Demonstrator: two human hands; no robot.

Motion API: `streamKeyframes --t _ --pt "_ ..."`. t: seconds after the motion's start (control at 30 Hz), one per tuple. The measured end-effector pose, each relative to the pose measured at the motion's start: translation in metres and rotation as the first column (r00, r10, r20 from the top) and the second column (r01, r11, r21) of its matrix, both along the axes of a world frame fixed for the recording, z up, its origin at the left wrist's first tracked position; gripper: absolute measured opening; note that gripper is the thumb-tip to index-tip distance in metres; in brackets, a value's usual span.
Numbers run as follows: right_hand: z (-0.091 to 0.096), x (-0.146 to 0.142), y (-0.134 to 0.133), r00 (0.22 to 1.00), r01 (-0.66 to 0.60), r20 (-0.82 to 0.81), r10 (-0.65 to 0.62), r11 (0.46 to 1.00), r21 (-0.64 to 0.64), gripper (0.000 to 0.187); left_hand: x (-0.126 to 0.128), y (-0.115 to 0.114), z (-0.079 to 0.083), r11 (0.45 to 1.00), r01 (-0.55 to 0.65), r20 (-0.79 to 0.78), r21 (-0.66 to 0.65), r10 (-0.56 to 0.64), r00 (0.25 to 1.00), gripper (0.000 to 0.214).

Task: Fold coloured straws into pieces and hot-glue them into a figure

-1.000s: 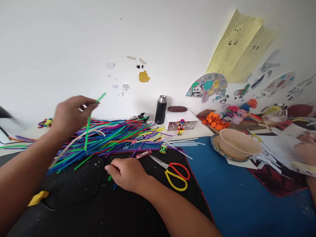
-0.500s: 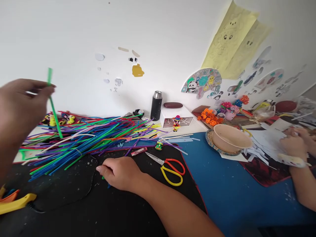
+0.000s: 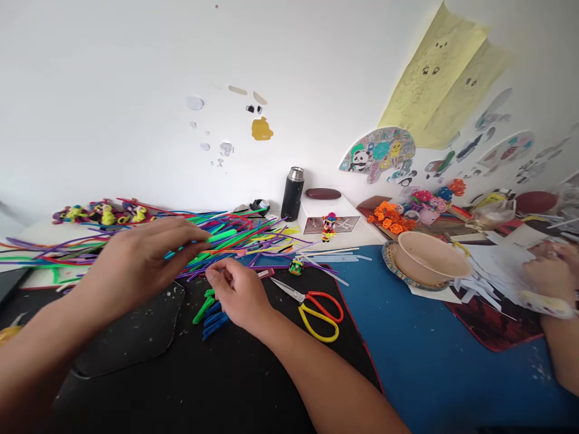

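Observation:
My left hand [image 3: 140, 265] is closed in a pinch on a green straw [image 3: 221, 235], holding it level just above the table. It points right, over the edge of a big pile of coloured straws [image 3: 81, 256]. My right hand [image 3: 239, 292] rests on the black mat [image 3: 181, 374] right below the straw's tip, fingers curled; whether they hold anything is hidden. Short cut straw pieces [image 3: 208, 312], green and blue, lie against that hand's left side.
Red and yellow scissors [image 3: 316, 310] lie right of my right hand. A black flask [image 3: 292, 193], a white box [image 3: 332, 217] and a small figure stand behind. A beige bowl [image 3: 434, 256] sits on the blue table. Another person's hand [image 3: 549, 274] works on white paper at far right.
My left hand came down from high on the left to the table's middle, bringing the green straw level near my right hand. The right hand shifted slightly, uncovering the cut pieces.

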State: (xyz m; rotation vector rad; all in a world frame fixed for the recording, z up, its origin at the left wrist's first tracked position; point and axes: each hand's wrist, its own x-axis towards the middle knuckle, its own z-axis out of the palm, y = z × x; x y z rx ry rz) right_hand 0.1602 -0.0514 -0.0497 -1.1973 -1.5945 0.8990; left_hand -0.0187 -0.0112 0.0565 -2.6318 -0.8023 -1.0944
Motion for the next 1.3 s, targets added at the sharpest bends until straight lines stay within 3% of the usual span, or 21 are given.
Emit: streamKeyframes --t 0.17,0.27,0.4,0.53,0.6,0.7,0.77,0.83,0.93,1.0,1.17,1.3 --pt "-0.007 0.003 0.005 0.995 0.019 -0.098 -0.022 0.999 -0.033 0.024 0.013 -0.016 -0.012 0.985 0.131 -0.066 -0.109 -0.139 0.988 0.016" --pt "-0.009 0.001 0.003 0.992 -0.02 -0.123 0.025 0.999 0.044 0.012 0.021 -0.026 -0.016 0.969 0.172 -0.143 -0.177 -0.198 0.97 0.026" --pt "-0.007 -0.002 0.0 0.993 -0.018 -0.114 0.035 0.988 0.151 0.018 0.028 -0.034 -0.023 0.95 0.201 -0.168 -0.238 -0.244 0.955 0.026" --pt "-0.005 -0.003 -0.003 0.995 -0.008 -0.097 0.032 0.971 0.24 0.016 0.029 -0.037 -0.029 0.922 0.238 -0.106 -0.306 -0.281 0.954 0.026" --pt "-0.006 -0.004 -0.004 0.993 0.0 -0.111 0.026 0.974 0.225 0.012 0.028 -0.039 -0.03 0.898 0.268 -0.07 -0.348 -0.31 0.948 0.027" --pt "-0.007 -0.004 -0.007 0.982 -0.035 -0.18 0.051 0.995 0.094 0.026 0.021 -0.041 -0.027 0.881 0.279 0.038 -0.382 -0.287 0.957 0.031" --pt "-0.005 -0.004 -0.007 0.954 -0.077 -0.292 0.075 0.997 0.003 0.027 0.012 -0.039 -0.025 0.902 0.191 0.116 -0.388 -0.158 0.981 0.027" --pt "0.0 -0.003 -0.006 0.916 -0.081 -0.399 0.044 0.994 -0.076 0.035 -0.002 -0.032 -0.026 0.908 0.008 0.114 -0.419 0.044 0.993 0.017" --pt "0.007 0.0 -0.003 0.879 -0.013 -0.474 -0.055 0.99 -0.138 0.047 -0.024 -0.012 -0.035 0.877 -0.301 -0.173 -0.375 0.252 0.952 0.023" --pt "0.01 0.003 0.0 0.86 0.024 -0.502 -0.091 0.99 -0.138 0.05 -0.035 0.003 -0.047 0.846 -0.441 -0.364 -0.299 0.326 0.872 0.044" --pt "0.012 0.008 0.005 0.818 0.045 -0.564 -0.118 0.989 -0.142 0.049 -0.049 0.031 -0.073 0.726 -0.638 -0.647 -0.255 0.362 0.671 0.088" --pt "0.014 0.009 0.005 0.821 0.046 -0.556 -0.127 0.986 -0.157 0.051 -0.06 0.053 -0.081 0.693 -0.653 -0.723 -0.305 0.278 0.632 0.092"
